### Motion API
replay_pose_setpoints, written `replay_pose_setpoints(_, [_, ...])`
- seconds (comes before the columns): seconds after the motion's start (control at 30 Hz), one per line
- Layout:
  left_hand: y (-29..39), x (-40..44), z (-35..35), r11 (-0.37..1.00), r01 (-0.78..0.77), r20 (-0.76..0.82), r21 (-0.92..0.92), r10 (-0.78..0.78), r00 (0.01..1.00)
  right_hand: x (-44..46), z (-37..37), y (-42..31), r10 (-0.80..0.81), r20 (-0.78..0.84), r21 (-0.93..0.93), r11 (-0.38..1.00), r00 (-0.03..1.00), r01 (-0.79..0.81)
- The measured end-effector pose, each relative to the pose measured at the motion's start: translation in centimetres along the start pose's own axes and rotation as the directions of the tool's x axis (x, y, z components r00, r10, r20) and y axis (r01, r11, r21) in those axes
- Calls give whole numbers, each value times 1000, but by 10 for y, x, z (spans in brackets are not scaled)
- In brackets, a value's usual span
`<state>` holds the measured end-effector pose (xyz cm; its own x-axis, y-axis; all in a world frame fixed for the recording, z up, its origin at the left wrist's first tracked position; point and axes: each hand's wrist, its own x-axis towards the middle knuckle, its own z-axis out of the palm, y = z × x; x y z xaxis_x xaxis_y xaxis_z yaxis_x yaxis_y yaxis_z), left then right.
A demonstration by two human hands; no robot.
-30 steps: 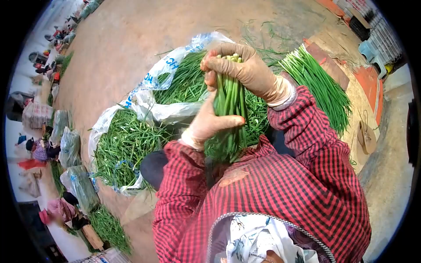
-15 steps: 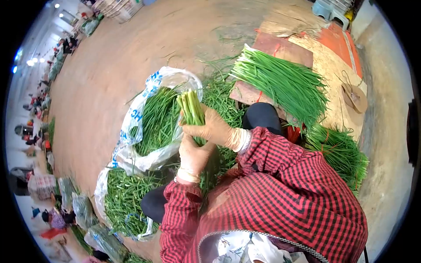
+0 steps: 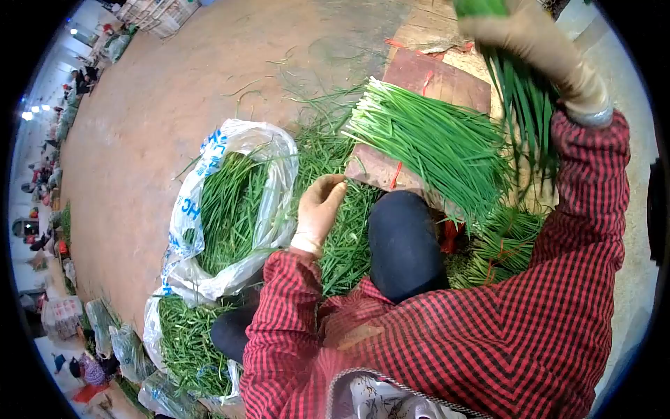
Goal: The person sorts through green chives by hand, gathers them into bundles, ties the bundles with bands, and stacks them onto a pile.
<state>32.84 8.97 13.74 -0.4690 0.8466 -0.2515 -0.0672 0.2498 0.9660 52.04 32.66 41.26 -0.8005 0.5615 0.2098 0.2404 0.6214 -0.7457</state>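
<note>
My right hand (image 3: 534,45), gloved and raised at the upper right, is closed round a bunch of green stalks (image 3: 520,105) whose leaves hang down below it. My left hand (image 3: 319,209), also gloved, is near the middle with thumb and fingertips pressed together; whether anything small is between them is hidden. Beside it on the left, a white plastic bag (image 3: 279,181) holds long green leaves. A large pile of green stalks with white ends (image 3: 433,140) lies on a reddish board (image 3: 467,87), to the right of my left hand.
Loose greens (image 3: 342,244) cover the floor between bag and knee. A second bag of greens (image 3: 188,342) stands lower left. Tied bundles (image 3: 506,244) lie right of my knee (image 3: 405,244). Filled plastic bags (image 3: 129,349) and a person (image 3: 92,369) are at far left.
My right hand has left my left hand and swung to the upper right with the bunch. My left hand has let go of the stalks. The view has shifted.
</note>
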Motion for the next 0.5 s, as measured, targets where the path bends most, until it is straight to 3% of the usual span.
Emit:
replay_pose_setpoints(0.03, [-4,10,10,1000,7,50,1,-7,999,1,6,15,37,-72,-223,973,997,-52])
replay_pose_setpoints(0.1, [-13,29,31,997,62,113,52,-67,991,8,31,49,-38,45,-336,940,998,51])
replay_pose_setpoints(0.13, [-19,37,40,997,62,130,50,-69,989,9,52,61,80,23,-407,911,996,-64])
replay_pose_setpoints(0.17, [-28,44,47,997,66,147,51,-73,986,13,73,74,115,11,-624,777,993,-83])
replay_pose_setpoints(0.2, [-41,53,52,986,15,138,165,-39,990,18,97,117,35,32,-606,796,999,-9])
replay_pose_setpoints(0.23, [-36,55,55,986,25,140,165,-48,989,11,123,126,13,-15,-624,781,1000,-20])
replay_pose_setpoints(0.27, [-23,56,57,952,-13,155,306,-36,987,10,149,143,100,11,-706,706,995,-63])
replay_pose_setpoints(0.3, [-16,60,60,897,-55,174,438,-24,985,10,172,156,131,83,-824,567,988,-6])
replay_pose_setpoints(0.37, [-18,69,65,926,29,214,375,-117,970,3,204,191,93,49,-846,533,994,-8])
replay_pose_setpoints(0.43, [5,70,70,694,-165,253,701,-26,967,7,200,187,158,62,-816,576,986,-41])
replay_pose_setpoints(0.47, [6,72,75,593,-268,284,760,68,956,4,199,191,98,55,-758,652,994,-23])
replay_pose_setpoints(0.5, [1,74,80,594,-268,292,758,58,955,1,194,193,37,37,-698,716,999,-1])
